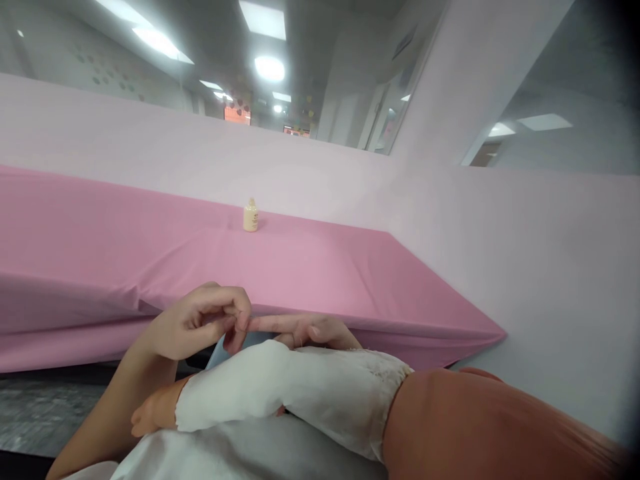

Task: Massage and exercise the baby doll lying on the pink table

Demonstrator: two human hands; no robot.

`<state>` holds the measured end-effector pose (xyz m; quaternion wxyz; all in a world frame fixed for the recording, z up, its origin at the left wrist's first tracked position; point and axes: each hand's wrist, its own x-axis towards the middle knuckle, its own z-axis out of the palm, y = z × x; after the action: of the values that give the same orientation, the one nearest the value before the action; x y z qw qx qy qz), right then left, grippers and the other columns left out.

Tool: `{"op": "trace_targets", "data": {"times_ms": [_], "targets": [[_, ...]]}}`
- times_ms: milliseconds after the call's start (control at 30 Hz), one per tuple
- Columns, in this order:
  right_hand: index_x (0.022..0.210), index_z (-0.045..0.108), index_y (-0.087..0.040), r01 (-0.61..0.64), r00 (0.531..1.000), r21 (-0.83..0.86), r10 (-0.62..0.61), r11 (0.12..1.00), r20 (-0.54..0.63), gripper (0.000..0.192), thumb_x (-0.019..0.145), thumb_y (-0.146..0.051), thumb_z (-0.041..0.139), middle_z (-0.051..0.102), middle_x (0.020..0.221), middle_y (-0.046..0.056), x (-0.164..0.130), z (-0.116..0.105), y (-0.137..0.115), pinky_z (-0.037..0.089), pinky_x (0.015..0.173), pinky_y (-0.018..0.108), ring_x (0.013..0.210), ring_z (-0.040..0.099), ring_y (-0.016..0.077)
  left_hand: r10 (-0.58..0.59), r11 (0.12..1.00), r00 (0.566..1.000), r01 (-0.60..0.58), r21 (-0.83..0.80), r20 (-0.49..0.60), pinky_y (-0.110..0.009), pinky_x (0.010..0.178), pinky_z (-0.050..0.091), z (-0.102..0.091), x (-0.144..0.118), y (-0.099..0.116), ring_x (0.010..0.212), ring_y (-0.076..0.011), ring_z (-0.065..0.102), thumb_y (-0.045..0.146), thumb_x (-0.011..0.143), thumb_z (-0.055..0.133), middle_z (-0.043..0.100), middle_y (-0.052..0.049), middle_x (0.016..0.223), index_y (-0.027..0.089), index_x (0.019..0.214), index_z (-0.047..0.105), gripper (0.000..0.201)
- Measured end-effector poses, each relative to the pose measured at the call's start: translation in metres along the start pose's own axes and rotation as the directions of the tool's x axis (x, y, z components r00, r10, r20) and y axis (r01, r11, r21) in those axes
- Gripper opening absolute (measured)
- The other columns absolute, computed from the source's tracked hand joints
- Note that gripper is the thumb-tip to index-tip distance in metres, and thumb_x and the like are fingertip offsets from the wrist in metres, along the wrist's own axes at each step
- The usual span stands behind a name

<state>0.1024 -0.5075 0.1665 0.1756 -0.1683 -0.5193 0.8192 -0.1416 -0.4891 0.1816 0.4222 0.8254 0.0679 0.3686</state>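
A baby doll in white clothes (325, 393) lies across the front of me. Its orange-toned head (450, 420) is at the lower right and its small hand (154, 408) at the lower left. My left hand (205, 321) is closed, its thumb and fingers pinched at the tip of my right index finger. Just beyond the doll's sleeve, my right hand (315, 330) stretches that index finger out to the left. Its other fingers are bent and partly hidden behind the doll. No object shows in either hand.
Ahead is a table with a pink cloth (310, 267). A small pale yellow bottle (251, 217) stands near its far edge. Behind it rises a pale wall (450, 220) with a large glass panel (310, 73). A light blue surface (217, 353) shows partly under my hands.
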Motion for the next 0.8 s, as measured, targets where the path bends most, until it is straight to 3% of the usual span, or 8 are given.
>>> {"op": "trace_targets", "data": {"times_ms": [133,233,333,467,667,800], "targets": [[0.13,0.051,-0.009,0.032,0.999,0.017,-0.032,0.999,0.03,0.064,0.084,-0.053,0.049,0.067,0.079,0.007,-0.002,0.017,-0.011,0.046,0.078,0.034,0.073,0.063,0.0215,-0.027,0.994,0.99,0.042,0.1,-0.14,-0.018,0.041,0.036,0.003,0.003,0.001,0.042,-0.0074,0.045,0.02,0.092,0.048,0.052,0.004,0.053,0.017,0.079,0.054,0.014],[0.122,0.055,-0.008,0.031,0.999,0.003,-0.031,1.0,0.026,0.059,0.087,-0.055,0.047,0.067,0.081,0.008,0.001,0.018,-0.013,0.046,0.077,0.032,0.07,0.06,0.0179,-0.041,0.983,0.973,0.08,0.165,-0.227,-0.018,0.047,0.037,0.01,0.01,0.003,0.047,-0.0075,0.046,0.02,0.089,0.053,0.052,0.005,0.054,0.018,0.079,0.055,0.011],[0.109,0.059,-0.009,0.0,0.998,-0.012,0.001,1.0,0.061,0.05,0.087,-0.053,0.05,0.065,0.083,0.008,0.003,0.013,-0.014,0.046,0.077,0.03,0.074,0.058,0.0161,-0.092,0.984,0.976,0.12,0.134,-0.199,-0.02,0.054,0.042,0.02,0.018,0.006,0.051,-0.008,0.051,0.02,0.088,0.057,0.053,0.006,0.055,0.018,0.086,0.057,0.003],[0.092,0.062,-0.012,-0.004,0.997,-0.039,0.007,0.999,0.078,0.045,0.086,-0.056,0.055,0.063,0.082,0.006,0.007,0.004,-0.01,0.045,0.078,0.029,0.079,0.058,0.0159,-0.122,0.988,0.97,0.14,0.072,-0.212,-0.019,0.051,0.038,0.029,0.026,0.005,0.05,-0.007,0.045,0.024,0.085,0.063,0.047,0.007,0.057,0.018,0.089,0.062,0.007],[0.094,0.062,-0.013,-0.068,0.998,-0.02,0.068,0.997,0.01,0.044,0.078,-0.054,0.068,0.059,0.076,0.002,0.011,-0.005,-0.005,0.044,0.077,0.028,0.075,0.057,0.0143,-0.086,0.995,0.976,0.094,0.032,-0.199,-0.02,0.049,0.036,0.033,0.029,-0.001,0.046,-0.0075,0.042,0.024,0.086,0.063,0.046,0.007,0.048,0.017,0.085,0.068,0.008],[0.097,0.061,-0.014,-0.015,0.999,-0.027,0.014,1.0,-0.038,0.037,0.076,-0.042,0.074,0.053,0.075,-0.002,0.011,-0.005,-0.004,0.042,0.077,0.027,0.068,0.049,0.01,-0.084,0.994,0.975,0.097,0.053,-0.207,-0.019,0.049,0.035,0.033,0.027,-0.002,0.049,-0.0075,0.041,0.022,0.084,0.064,0.048,0.005,0.052,0.017,0.079,0.069,0.009]]}}
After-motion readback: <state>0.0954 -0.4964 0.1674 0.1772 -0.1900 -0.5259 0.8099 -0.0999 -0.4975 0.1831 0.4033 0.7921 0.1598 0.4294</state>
